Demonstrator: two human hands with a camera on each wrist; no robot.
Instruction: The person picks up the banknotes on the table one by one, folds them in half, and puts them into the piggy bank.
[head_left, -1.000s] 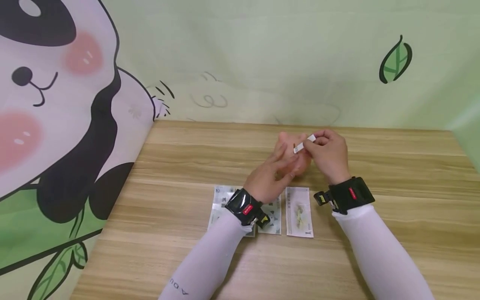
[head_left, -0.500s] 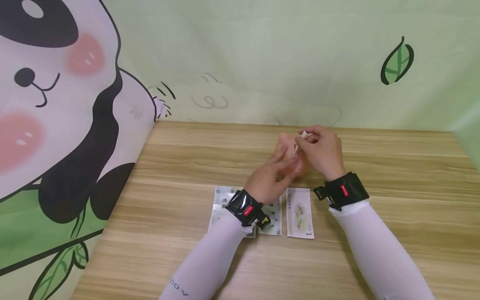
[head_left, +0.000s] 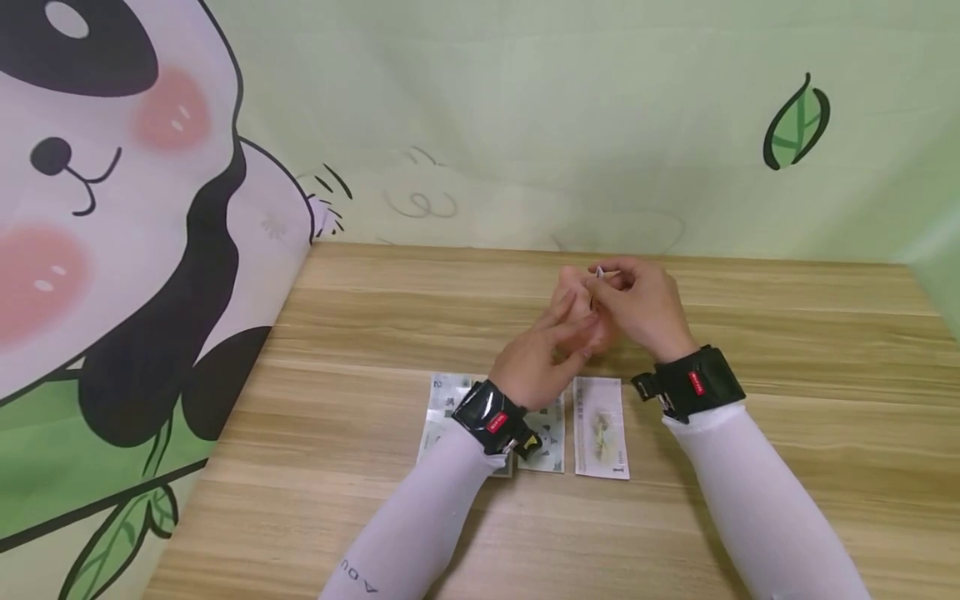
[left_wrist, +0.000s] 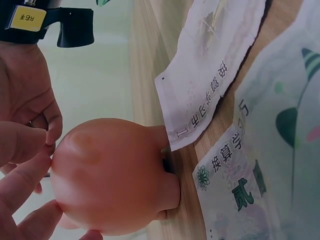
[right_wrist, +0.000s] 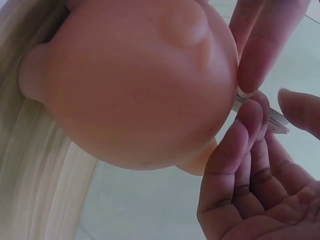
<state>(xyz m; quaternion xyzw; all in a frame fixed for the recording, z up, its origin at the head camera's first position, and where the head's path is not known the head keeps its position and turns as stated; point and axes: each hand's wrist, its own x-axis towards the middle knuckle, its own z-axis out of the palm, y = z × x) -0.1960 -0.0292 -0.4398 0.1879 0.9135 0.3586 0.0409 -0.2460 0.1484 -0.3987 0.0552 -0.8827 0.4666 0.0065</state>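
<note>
Head view: only a tip of the folded white paper slip (head_left: 599, 272) shows now

From where I stand, a second ago most of that narrow slip was plain to see; now the right hand (head_left: 643, 302) has moved left and covers nearly all of it. The left hand has hardly moved.

At the far left, a black-and-white panda mural (head_left: 210, 196) with rosy cheeks fills the smooth green wall. A pale green paper note marked 2 (head_left: 443, 396) lies flat on the light-brown wood-grain table (head_left: 337, 333). Partly above it reaches the left hand (head_left: 534, 354), fingers spread and gently bent, tips touching a round, smooth pink piggy bank (head_left: 572, 280) with stubby legs. Another pale green note (head_left: 551, 446) shows just below that hand.

The piggy bank sits on the table between both hands, the slip against its top; I cannot tell how much has gone in. A creased lilac paper note marked 1 (head_left: 602, 429) lies nearer. Rightmost, the right hand's fingers are curled, pinching the slip.
</note>
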